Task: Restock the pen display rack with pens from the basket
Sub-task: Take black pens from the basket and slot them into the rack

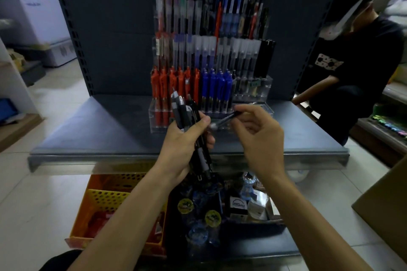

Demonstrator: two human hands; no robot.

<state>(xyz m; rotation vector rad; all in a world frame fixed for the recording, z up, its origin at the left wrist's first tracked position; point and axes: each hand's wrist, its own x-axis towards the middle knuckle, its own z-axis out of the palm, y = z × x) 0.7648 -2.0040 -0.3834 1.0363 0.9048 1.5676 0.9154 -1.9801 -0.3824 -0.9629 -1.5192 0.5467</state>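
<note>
Orange perforated plastic basket (114, 179) sits lower left. Centre frame, my left hand (187, 138) is curled around a fistful of glossy black pens (185, 112). My right hand (257, 138) pinches one slim dark pen (229, 117) sideways, just before the clear acrylic rack (255, 90).

Small black box (238, 205): white label, apparently "VERSATILE", blurred; no other print legible anywhere

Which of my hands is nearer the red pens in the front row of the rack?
Left. The left hand, gripping a bundle of black pens, sits just in front of the red pens; the right hand, pinching a single pen, is further right.
</note>
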